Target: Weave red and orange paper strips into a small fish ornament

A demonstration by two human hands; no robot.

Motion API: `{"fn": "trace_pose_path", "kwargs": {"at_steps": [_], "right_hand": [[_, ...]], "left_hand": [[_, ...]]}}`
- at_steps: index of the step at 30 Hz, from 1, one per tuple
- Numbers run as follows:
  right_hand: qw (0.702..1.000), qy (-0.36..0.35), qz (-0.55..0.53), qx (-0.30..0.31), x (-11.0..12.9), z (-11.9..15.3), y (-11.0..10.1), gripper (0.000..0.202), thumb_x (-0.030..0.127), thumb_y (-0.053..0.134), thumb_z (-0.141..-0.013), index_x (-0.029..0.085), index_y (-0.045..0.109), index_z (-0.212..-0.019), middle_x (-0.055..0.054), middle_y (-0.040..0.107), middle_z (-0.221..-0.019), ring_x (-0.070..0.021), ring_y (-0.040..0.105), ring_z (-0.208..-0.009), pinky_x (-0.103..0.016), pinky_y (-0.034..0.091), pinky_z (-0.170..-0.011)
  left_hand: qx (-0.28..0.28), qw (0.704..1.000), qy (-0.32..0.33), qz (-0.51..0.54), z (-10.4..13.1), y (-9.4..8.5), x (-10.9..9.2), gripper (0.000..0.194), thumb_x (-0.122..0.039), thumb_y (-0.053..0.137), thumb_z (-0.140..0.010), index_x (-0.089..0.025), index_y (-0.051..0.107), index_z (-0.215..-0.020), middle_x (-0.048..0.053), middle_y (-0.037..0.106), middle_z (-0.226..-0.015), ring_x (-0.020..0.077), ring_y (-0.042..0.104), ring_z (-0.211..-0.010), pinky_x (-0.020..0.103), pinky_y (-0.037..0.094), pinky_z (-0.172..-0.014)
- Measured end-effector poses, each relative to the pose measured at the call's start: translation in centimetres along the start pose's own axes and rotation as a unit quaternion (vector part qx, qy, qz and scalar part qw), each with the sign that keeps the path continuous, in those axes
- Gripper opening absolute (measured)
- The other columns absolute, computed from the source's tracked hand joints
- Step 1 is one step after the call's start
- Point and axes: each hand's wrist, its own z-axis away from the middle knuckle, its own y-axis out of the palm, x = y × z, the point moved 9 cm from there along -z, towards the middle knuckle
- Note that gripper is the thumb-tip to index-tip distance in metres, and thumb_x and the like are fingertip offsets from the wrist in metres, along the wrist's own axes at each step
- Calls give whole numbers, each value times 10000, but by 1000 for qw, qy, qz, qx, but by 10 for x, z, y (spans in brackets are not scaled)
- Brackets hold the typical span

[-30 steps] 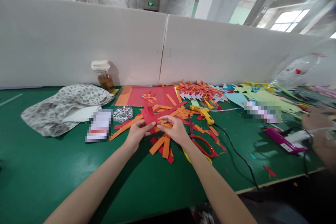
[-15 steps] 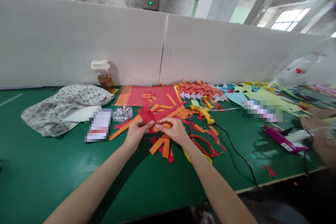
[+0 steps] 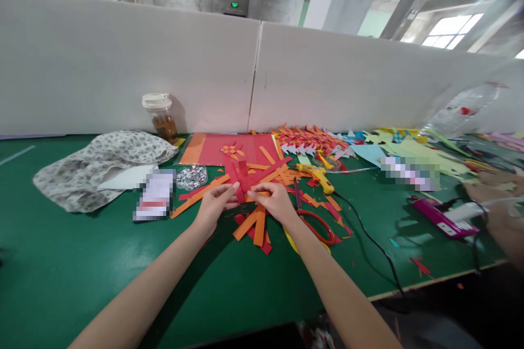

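Red paper strips [image 3: 244, 176] that cross each other are held up between my two hands. My left hand [image 3: 213, 205] pinches their left side between thumb and fingers. On the other side my right hand [image 3: 273, 200] is closed on the strips' right part, with orange paper beside its fingers. Orange strips [image 3: 258, 227] and red pieces lie on the green table just below my hands. Behind them is a red and orange sheet stack [image 3: 245, 144] with a small woven paper fish [image 3: 232, 150] on it.
Red-handled scissors [image 3: 317, 223] and a yellow glue gun [image 3: 321, 175] with a black cable lie right. A lidded cup [image 3: 161, 117], patterned cloth [image 3: 102, 166] and bag of googly eyes [image 3: 191, 177] stand left. Another person's hand [image 3: 501, 212] is near a purple power strip [image 3: 444, 218].
The red strips have turned in my hands and now stand more upright. My left hand has shifted slightly, and my right hand has moved a little to the right.
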Motion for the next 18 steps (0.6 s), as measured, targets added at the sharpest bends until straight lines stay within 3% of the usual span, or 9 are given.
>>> {"fn": "trace_pose_path", "kwargs": {"at_steps": [9,14,18], "right_hand": [[1000,-22,17,7,7,0,1,221,385,667,-666,167,683,-699,-47,696,-700,-185,646,-675,-268,487,-630],[1000,-15,-4,-20,4,-1,-3,219,388,651,-676,171,668,-700,-35,677,-674,-160,621,-597,-261,482,-588],[999,-18,-25,-25,5,-1,-3,229,397,647,-674,169,651,-688,-32,664,-686,-162,611,-647,-257,471,-616]], "left_hand": [[7,1000,17,-12,1,2,-5,354,-428,769,-563,-134,614,-686,-35,545,-584,68,523,-534,197,486,-566],[26,999,-33,-21,0,6,8,438,-315,834,-489,-151,605,-825,4,642,-729,126,636,-655,246,520,-638],[69,997,-10,-40,-1,12,7,390,-307,823,-515,-141,615,-800,29,690,-713,151,672,-687,238,508,-652]]}}
